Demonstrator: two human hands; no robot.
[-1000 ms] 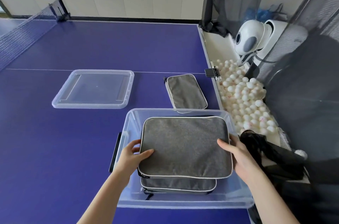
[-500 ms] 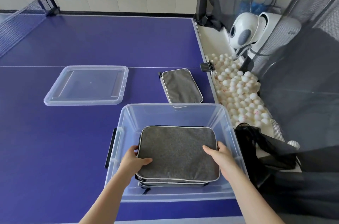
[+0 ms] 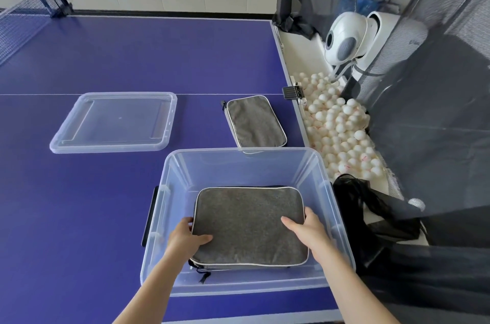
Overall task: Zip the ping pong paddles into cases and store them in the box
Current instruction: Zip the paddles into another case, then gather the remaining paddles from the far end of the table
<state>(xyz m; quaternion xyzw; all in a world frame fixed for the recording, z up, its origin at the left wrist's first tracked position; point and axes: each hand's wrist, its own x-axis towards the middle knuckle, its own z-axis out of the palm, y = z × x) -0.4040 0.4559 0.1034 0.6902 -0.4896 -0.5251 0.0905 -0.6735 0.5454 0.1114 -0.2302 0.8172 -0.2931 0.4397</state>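
Head view: a grey fabric case (image 3: 249, 223), rectangular with rounded corners and pale piping along its edge, lies flat inside the clear plastic box (image 3: 238, 151). It sits on top of a lower case (image 3: 238, 267) of the same grey, whose edge shows beneath it, with a dark zip pull (image 3: 204, 276) hanging at the near left corner. The left hand (image 3: 185, 239) holds the top case by its left edge, thumb lying on the fabric and fingers curled round the side. The right hand (image 3: 307, 228) grips the right edge the same way, thumb on top.

The box stands at the near right of a blue table (image 3: 132, 58) crossed by a white line. Just beyond the box a third case (image 3: 256, 122) lies flat on the table, its near end touching or hidden by the far rim. The clear lid (image 3: 114, 122) lies to the left, apart from the box. The net (image 3: 18, 24) shows at the far left. Off the right edge, a tray holds many white balls (image 3: 342, 127), with a white ball machine (image 3: 344, 40) behind them and black mesh (image 3: 437, 125) around. Pale wall panels close the room.
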